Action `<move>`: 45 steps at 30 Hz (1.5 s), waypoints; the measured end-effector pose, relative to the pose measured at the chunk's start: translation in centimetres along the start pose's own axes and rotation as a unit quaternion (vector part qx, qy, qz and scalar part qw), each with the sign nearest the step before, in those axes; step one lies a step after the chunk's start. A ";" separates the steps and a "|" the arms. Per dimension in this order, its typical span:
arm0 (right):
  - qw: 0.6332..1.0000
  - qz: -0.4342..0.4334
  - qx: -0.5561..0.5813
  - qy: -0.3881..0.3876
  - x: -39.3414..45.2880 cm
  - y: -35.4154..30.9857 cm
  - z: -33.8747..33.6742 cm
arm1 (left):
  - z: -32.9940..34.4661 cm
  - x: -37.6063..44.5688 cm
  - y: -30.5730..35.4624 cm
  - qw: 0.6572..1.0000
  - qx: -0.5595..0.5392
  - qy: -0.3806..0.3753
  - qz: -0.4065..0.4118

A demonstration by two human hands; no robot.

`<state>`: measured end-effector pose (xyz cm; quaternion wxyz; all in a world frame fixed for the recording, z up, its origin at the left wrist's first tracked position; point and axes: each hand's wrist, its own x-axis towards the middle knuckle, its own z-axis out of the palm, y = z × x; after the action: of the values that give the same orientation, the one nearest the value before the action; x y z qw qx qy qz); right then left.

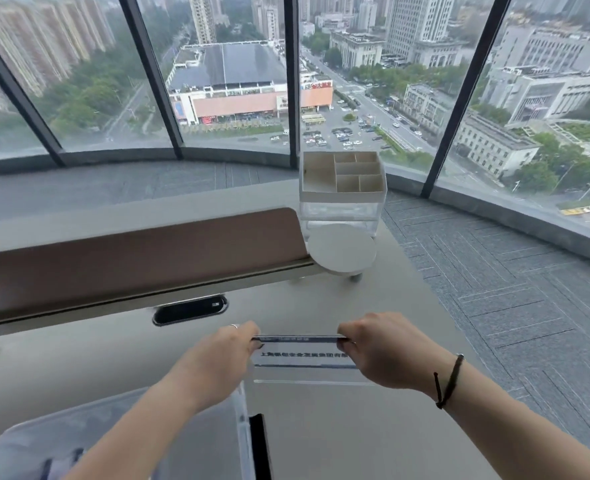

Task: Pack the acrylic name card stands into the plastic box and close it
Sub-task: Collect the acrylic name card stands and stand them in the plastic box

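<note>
Both hands, left (pixel 229 355) and right (pixel 383 351), pinch the ends of a clear acrylic name card stand with a printed strip (pixel 300 355), raised over the grey surface (pixel 355 427). Translucent plastic box (pixel 130 434) sits just left of it, near edge. Packing apparently underway; box not yet closed, contents unclear.

Two hands (pixel 231 355) (pixel 387 351), one acrylic name card stand (pixel 302 355), one plastic box (pixel 169 441), one organizer (pixel 342 188).
</note>
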<state>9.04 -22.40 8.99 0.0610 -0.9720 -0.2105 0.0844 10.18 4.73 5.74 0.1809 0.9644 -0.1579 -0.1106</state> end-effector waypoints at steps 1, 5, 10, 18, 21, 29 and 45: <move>1.000 -0.007 -0.005 0.001 0.0 -1.7 -0.3 | -0.9 -1.3 -1.1 1.000 -0.018 0.009 0.005; 0.999 -0.033 -0.021 -0.008 0.8 -8.8 -0.9 | -3.5 -6.7 -5.8 0.998 -0.051 0.043 0.009; 0.997 -0.077 -0.020 -0.024 2.3 -16.7 0.6 | -4.8 -13.3 -12.1 0.997 -0.064 0.029 -0.016; 0.991 -0.113 -0.030 -0.070 3.4 -25.4 4.9 | -3.6 -19.5 -18.5 0.995 -0.084 0.024 -0.039; 0.987 -0.120 -0.033 -0.098 3.2 -27.4 7.0 | -1.9 -20.0 -20.1 0.996 -0.083 -0.005 -0.036; 0.989 -0.059 0.009 -0.138 1.3 -27.6 10.4 | 2.2 -19.9 -19.9 0.984 -0.168 0.036 -0.057; 0.927 0.260 0.225 -0.146 2.0 -27.7 19.4 | 10.4 -21.4 -20.9 0.981 -0.032 -0.085 -0.171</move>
<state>-3.85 5.07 -6.01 0.2226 -0.9303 0.0680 0.2835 -6.91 27.34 -8.37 0.1761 0.9579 -0.0014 -0.2268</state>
